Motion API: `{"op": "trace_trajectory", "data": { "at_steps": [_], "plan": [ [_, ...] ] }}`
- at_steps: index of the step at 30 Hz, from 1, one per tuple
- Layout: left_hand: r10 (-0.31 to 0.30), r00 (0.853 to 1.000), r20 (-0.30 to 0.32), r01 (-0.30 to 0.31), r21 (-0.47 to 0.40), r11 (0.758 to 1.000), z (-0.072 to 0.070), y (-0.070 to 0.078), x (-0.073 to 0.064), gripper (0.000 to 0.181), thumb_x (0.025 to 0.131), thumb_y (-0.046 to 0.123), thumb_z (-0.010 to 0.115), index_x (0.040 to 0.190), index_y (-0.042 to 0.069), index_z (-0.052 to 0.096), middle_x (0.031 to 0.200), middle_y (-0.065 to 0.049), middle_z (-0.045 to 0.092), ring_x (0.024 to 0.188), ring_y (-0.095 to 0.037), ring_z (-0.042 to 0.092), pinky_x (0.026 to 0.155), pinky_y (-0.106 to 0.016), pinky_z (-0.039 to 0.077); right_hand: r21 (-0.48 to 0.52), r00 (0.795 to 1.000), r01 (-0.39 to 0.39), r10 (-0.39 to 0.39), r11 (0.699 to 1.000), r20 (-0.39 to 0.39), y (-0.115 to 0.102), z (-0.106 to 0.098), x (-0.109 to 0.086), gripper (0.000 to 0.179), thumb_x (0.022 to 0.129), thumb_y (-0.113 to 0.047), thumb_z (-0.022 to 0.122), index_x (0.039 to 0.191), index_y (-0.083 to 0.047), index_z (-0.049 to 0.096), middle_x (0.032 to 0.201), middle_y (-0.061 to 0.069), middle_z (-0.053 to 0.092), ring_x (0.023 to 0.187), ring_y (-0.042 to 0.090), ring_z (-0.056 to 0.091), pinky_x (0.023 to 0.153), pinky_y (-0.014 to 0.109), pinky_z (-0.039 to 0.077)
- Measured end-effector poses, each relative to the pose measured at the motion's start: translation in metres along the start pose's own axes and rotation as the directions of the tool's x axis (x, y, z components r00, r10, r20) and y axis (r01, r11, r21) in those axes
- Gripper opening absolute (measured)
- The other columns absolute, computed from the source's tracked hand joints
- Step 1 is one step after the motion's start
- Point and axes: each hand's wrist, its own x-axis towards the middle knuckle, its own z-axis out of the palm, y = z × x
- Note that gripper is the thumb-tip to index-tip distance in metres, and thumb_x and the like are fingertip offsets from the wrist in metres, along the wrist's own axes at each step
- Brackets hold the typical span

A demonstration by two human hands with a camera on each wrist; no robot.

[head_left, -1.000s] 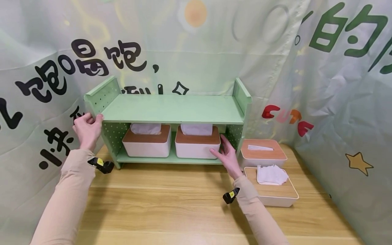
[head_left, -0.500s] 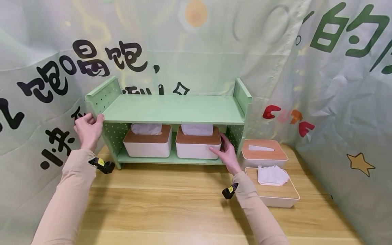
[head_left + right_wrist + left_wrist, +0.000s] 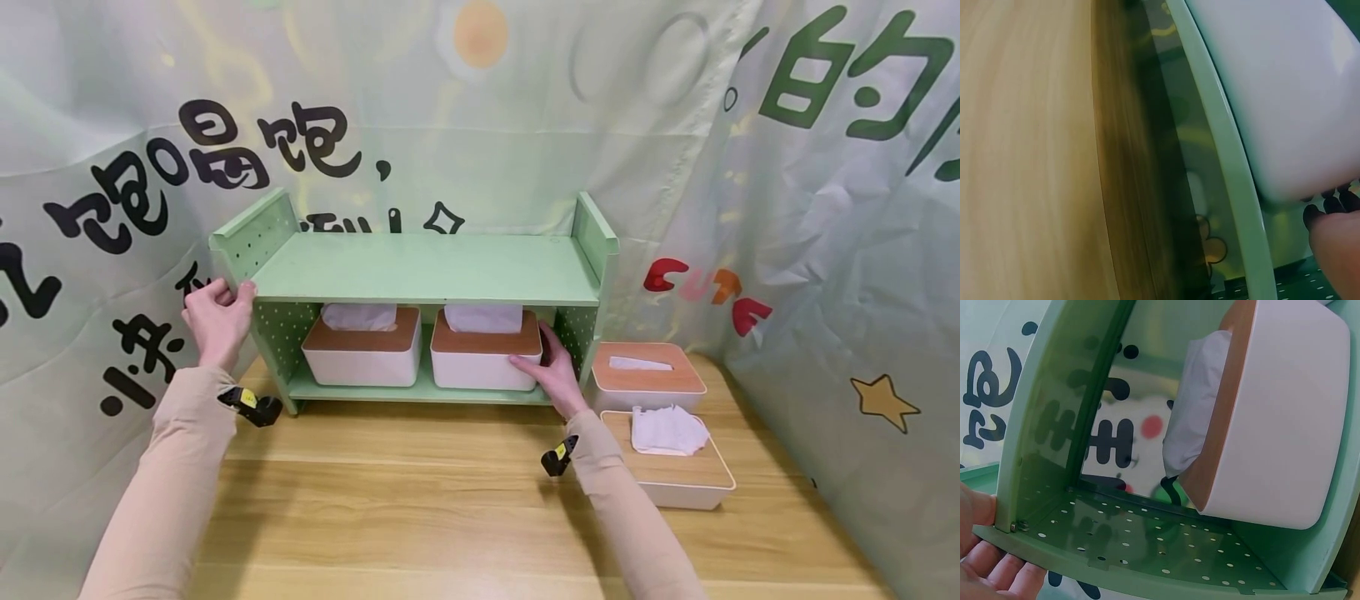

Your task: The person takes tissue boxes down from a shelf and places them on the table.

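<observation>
My left hand (image 3: 219, 321) grips the left side panel of a light green two-tier shelf (image 3: 427, 265). In the left wrist view, its fingers (image 3: 1005, 570) wrap the perforated panel's edge and the thumb lies on the front. On the lower tier sit two white tissue boxes with brown wooden lids and white tissue sticking up: a left tissue box (image 3: 363, 365) and a right tissue box (image 3: 483, 369). My right hand (image 3: 557, 373) holds the right box at its right end, thumb on the front face, fingers along the side and partly hidden.
Right of the shelf, on the wooden table (image 3: 405, 492), stand a tissue box with a slotted lid (image 3: 648, 383) and, before it, another tissue box (image 3: 675, 471) with tissue sticking out. A printed curtain (image 3: 495, 158) hangs behind and at both sides.
My right wrist has moved slightly up and left, and the thumb has slid a little left across the right box's front. The left hand, shelf and boxes look unmoved.
</observation>
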Motion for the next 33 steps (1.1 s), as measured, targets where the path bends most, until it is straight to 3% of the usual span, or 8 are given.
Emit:
{"op": "trace_trajectory", "data": {
  "at_steps": [4, 12, 20, 23, 25, 28, 30, 33],
  "plan": [
    [-0.01, 1.0, -0.008, 0.01, 0.024, 1.0, 0.0, 0.0, 0.0, 0.042, 0.098, 0.035, 0.059, 0.134, 0.013, 0.065, 0.13, -0.01, 0.066, 0.12, -0.01, 0.055, 0.095, -0.018, 0.046, -0.033, 1.0, 0.006, -0.005, 0.999, 0.01, 0.003, -0.001, 0.005, 0.107, 0.08, -0.031, 0.085, 0.162, -0.012, 0.018, 0.169, 0.014, 0.019, 0.156, 0.033, 0.018, 0.124, 0.05, 0.026],
    [0.017, 1.0, -0.005, -0.016, 0.003, 1.0, -0.001, 0.001, -0.002, 0.043, 0.098, 0.034, 0.058, 0.132, 0.008, 0.066, 0.127, -0.011, 0.067, 0.137, -0.017, 0.044, 0.115, -0.031, 0.032, -0.081, 0.995, -0.057, 0.063, 0.995, 0.077, 0.001, -0.004, 0.013, 0.109, 0.084, -0.023, 0.08, 0.163, -0.027, 0.006, 0.172, 0.003, 0.004, 0.159, 0.027, 0.003, 0.127, 0.055, 0.015],
    [0.005, 1.0, -0.009, -0.005, 0.034, 0.999, 0.0, 0.003, -0.002, 0.041, 0.098, 0.035, 0.059, 0.131, 0.012, 0.067, 0.128, -0.01, 0.067, 0.116, -0.006, 0.052, 0.102, -0.023, 0.042, -0.062, 0.988, -0.087, 0.094, 0.994, 0.126, 0.001, -0.003, 0.017, 0.117, 0.084, -0.019, 0.08, 0.163, -0.028, -0.006, 0.172, 0.007, -0.005, 0.159, 0.03, -0.002, 0.128, 0.055, 0.008],
    [0.009, 1.0, -0.003, -0.009, 0.026, 1.0, -0.001, 0.002, -0.002, 0.042, 0.098, 0.035, 0.058, 0.131, 0.01, 0.067, 0.128, -0.01, 0.068, 0.125, -0.011, 0.049, 0.109, -0.026, 0.037, -0.074, 0.984, -0.105, 0.114, 0.992, 0.136, 0.002, -0.003, 0.017, 0.121, 0.082, -0.022, 0.082, 0.162, -0.033, -0.009, 0.172, 0.006, -0.009, 0.159, 0.029, -0.005, 0.128, 0.056, 0.006],
    [0.01, 1.0, -0.004, -0.01, 0.022, 1.0, 0.0, 0.001, -0.001, 0.041, 0.098, 0.035, 0.059, 0.129, 0.009, 0.068, 0.119, 0.004, 0.074, 0.131, -0.015, 0.047, 0.109, -0.027, 0.037, -0.084, 0.982, -0.112, 0.124, 0.99, 0.142, 0.002, -0.003, 0.018, 0.122, 0.081, -0.024, 0.082, 0.161, -0.034, -0.01, 0.171, 0.007, -0.011, 0.159, 0.029, -0.006, 0.128, 0.056, 0.004],
    [0.011, 1.0, -0.014, -0.01, 0.021, 1.0, 0.0, 0.0, 0.0, 0.04, 0.097, 0.035, 0.06, 0.125, 0.008, 0.07, 0.092, 0.023, 0.072, 0.125, -0.013, 0.049, 0.098, -0.021, 0.04, -0.081, 0.98, -0.124, 0.135, 0.989, 0.148, 0.004, -0.004, 0.019, 0.123, 0.081, -0.025, 0.083, 0.161, -0.035, -0.01, 0.171, 0.005, -0.012, 0.158, 0.028, -0.008, 0.128, 0.056, 0.002],
    [0.01, 1.0, -0.023, -0.009, 0.025, 1.0, 0.0, 0.0, 0.0, 0.039, 0.097, 0.036, 0.061, 0.123, 0.008, 0.071, 0.081, 0.025, 0.066, 0.12, -0.009, 0.048, 0.086, -0.016, 0.042, -0.076, 0.978, -0.127, 0.137, 0.989, 0.155, 0.004, -0.004, 0.02, 0.123, 0.081, -0.025, 0.083, 0.161, -0.035, -0.01, 0.171, 0.005, -0.013, 0.158, 0.028, -0.009, 0.127, 0.057, 0.001],
    [0.009, 1.0, -0.024, -0.008, 0.03, 1.0, 0.0, 0.0, 0.001, 0.039, 0.097, 0.035, 0.061, 0.124, 0.008, 0.071, 0.101, 0.017, 0.075, 0.118, -0.007, 0.048, 0.082, -0.013, 0.04, -0.067, 0.977, -0.129, 0.139, 0.989, 0.162, 0.005, -0.004, 0.021, 0.124, 0.081, -0.025, 0.083, 0.161, -0.034, -0.011, 0.171, 0.005, -0.013, 0.158, 0.028, -0.01, 0.127, 0.057, 0.0]
  ]
}}
